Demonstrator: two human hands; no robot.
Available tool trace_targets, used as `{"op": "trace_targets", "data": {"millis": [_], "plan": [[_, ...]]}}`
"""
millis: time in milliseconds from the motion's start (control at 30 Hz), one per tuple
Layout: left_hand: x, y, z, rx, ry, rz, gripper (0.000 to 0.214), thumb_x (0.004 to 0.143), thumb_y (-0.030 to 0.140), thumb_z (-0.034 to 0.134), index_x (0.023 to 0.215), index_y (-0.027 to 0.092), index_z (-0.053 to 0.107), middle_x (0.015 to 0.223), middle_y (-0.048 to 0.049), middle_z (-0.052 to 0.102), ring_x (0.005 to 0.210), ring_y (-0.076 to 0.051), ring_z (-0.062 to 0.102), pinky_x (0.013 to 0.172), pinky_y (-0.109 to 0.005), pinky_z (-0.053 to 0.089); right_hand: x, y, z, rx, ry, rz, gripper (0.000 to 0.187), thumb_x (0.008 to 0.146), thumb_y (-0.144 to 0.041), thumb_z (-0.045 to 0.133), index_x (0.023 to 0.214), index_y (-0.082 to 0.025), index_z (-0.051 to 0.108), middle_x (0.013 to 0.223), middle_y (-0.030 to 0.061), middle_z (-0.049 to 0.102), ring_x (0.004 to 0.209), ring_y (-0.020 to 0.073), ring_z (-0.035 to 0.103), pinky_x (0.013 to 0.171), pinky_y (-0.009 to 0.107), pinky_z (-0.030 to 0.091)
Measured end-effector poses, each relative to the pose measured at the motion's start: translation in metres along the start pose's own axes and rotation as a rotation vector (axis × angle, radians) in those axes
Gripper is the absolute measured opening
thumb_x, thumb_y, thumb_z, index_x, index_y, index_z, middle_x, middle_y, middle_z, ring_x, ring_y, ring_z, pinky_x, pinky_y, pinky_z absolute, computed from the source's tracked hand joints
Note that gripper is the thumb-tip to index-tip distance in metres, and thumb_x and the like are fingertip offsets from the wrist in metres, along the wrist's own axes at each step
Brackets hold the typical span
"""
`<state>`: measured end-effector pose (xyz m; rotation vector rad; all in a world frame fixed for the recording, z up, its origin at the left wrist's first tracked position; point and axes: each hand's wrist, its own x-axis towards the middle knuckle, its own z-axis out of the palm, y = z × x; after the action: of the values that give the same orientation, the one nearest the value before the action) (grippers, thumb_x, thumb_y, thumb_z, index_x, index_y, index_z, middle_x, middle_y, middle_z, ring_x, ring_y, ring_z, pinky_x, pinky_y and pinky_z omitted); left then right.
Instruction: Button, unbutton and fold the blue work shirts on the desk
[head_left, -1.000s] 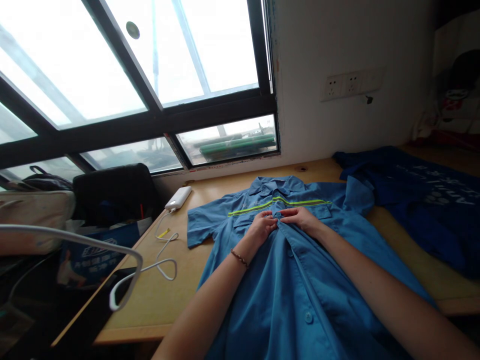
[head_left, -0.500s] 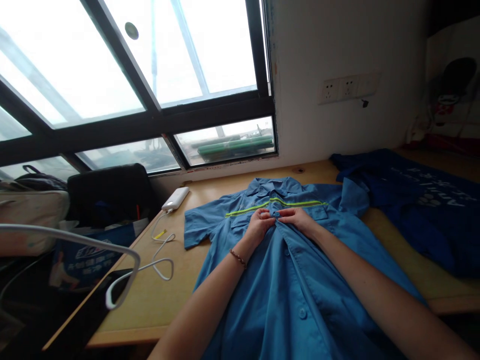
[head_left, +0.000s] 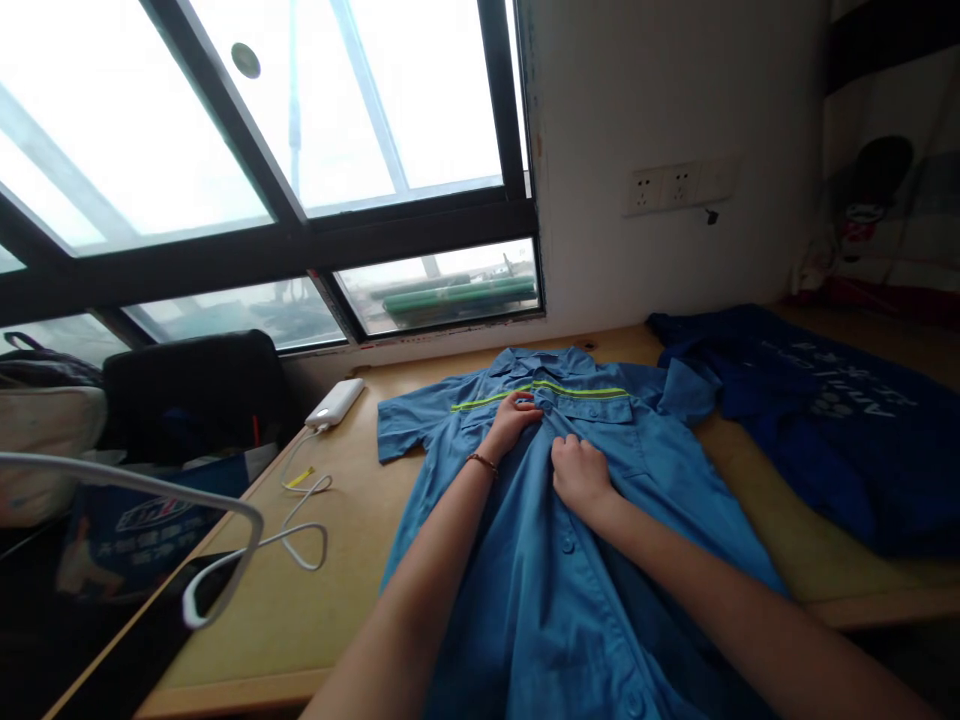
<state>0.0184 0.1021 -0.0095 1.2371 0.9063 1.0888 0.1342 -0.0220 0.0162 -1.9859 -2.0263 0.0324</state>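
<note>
A blue short-sleeved work shirt (head_left: 480, 560) with a yellow-green chest stripe lies front up on the table, collar toward the wall. My left hand (head_left: 513, 422) is at its front opening just below the stripe, fingers closed on the cloth. Lower on the front edge, my right hand (head_left: 581, 474) has its fingers curled around the fabric. Farther down the front, one button (head_left: 568, 543) shows, and another button (head_left: 634, 705) sits near the bottom of the picture. My hands cover part of the front edge between them.
To the right lies a dark blue garment (head_left: 817, 420) with white print. At the left of the wooden table (head_left: 247, 640) are a white power bank (head_left: 336, 403) and its cable (head_left: 304, 535). Bags (head_left: 157, 520) stand beyond the left edge, under the window.
My right hand has left the button beside my left hand and moved down the shirt's front edge, now curled on the cloth. My left hand stays near the stripe. The view shifted slightly.
</note>
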Motion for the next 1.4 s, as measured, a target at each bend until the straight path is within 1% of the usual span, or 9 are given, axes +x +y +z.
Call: {"op": "trace_targets", "data": {"millis": [167,300,500,567,733,933,1133,1267,1400], "plan": [[0.007,-0.001,-0.001,-0.029,-0.019,0.016,0.046,0.050,0.010,0.071,0.090,0.015,0.049,0.063,0.0031,0.058,0.053,-0.009,0.054,0.055,-0.021,0.044,0.017,0.021,0.006,0.475,-0.168,0.043,0.008,0.068,-0.021,0.056,0.071,-0.015,0.060,0.066,0.0044,0.060,0.064,0.0153,0.055,0.055,0.023,0.035],[0.001,0.001,0.001,-0.147,0.000,-0.011,0.047,0.046,0.004,0.068,0.086,0.016,0.046,0.066,0.0029,0.058,0.059,-0.010,0.056,0.063,-0.024,0.045,0.022,0.030,0.005,1.000,-0.417,0.170,0.019,0.063,-0.031,0.064,0.059,-0.015,0.054,0.044,-0.0047,0.047,0.039,0.0066,0.039,0.040,0.020,0.027],[-0.006,-0.004,-0.002,-0.113,-0.044,0.011,0.046,0.051,0.010,0.069,0.089,0.016,0.045,0.069,0.0019,0.059,0.062,-0.011,0.057,0.066,-0.026,0.044,0.023,0.038,0.002,1.504,-0.625,0.336,0.023,0.056,-0.025,0.073,0.070,-0.015,0.058,0.060,-0.0016,0.060,0.048,0.0068,0.053,0.046,0.017,0.040],[-0.006,-0.003,-0.004,0.063,-0.012,0.034,0.044,0.052,0.010,0.070,0.089,0.016,0.047,0.068,0.0013,0.058,0.062,-0.012,0.057,0.065,-0.026,0.043,0.025,0.042,0.002,1.539,-0.691,0.381,0.024,0.054,-0.019,0.074,0.072,-0.014,0.059,0.064,0.0000,0.062,0.052,0.0072,0.055,0.047,0.016,0.042],[-0.030,0.020,0.006,0.523,0.314,0.219,0.025,0.059,0.012,0.066,0.079,0.016,0.052,0.067,-0.0009,0.056,0.061,-0.012,0.053,0.061,-0.023,0.039,0.033,0.054,-0.002,1.477,-0.723,0.451,0.025,0.053,-0.008,0.069,0.075,-0.014,0.059,0.063,0.0010,0.063,0.050,0.0083,0.056,0.043,0.016,0.042],[-0.096,0.016,0.029,0.676,-0.133,0.319,0.005,0.070,0.016,0.055,0.073,0.018,0.057,0.066,-0.0012,0.056,0.057,-0.012,0.050,0.054,-0.022,0.037,0.035,0.059,-0.015,1.455,-0.648,0.460,0.017,0.058,-0.009,0.060,0.072,-0.017,0.054,0.055,-0.0037,0.057,0.042,0.0059,0.048,0.041,0.015,0.040],[-0.096,0.007,0.020,0.615,-0.130,0.165,0.014,0.064,0.009,0.050,0.074,0.017,0.056,0.062,-0.0009,0.055,0.054,-0.012,0.050,0.051,-0.021,0.036,0.025,0.055,-0.029,1.437,-0.612,0.315,0.021,0.059,-0.016,0.062,0.079,-0.017,0.056,0.066,-0.0003,0.061,0.056,0.0114,0.056,0.049,0.020,0.046],[-0.095,0.023,0.012,0.771,-0.317,0.187,0.015,0.060,0.008,0.054,0.071,0.017,0.059,0.062,-0.0003,0.056,0.055,-0.012,0.049,0.050,-0.020,0.034,0.020,0.053,-0.032,1.455,-0.632,0.248,0.029,0.054,-0.016,0.068,0.081,-0.017,0.057,0.071,-0.0007,0.061,0.060,0.0108,0.058,0.055,0.020,0.046],[-0.102,0.030,0.010,0.917,-0.416,0.253,0.010,0.059,0.024,0.066,0.066,0.018,0.062,0.059,0.0006,0.057,0.050,-0.011,0.046,0.047,-0.021,0.029,0.019,0.052,-0.030,1.401,-0.782,0.132,0.028,0.051,-0.015,0.069,0.076,-0.016,0.058,0.070,-0.0015,0.061,0.061,0.0089,0.056,0.054,0.017,0.042]]}}
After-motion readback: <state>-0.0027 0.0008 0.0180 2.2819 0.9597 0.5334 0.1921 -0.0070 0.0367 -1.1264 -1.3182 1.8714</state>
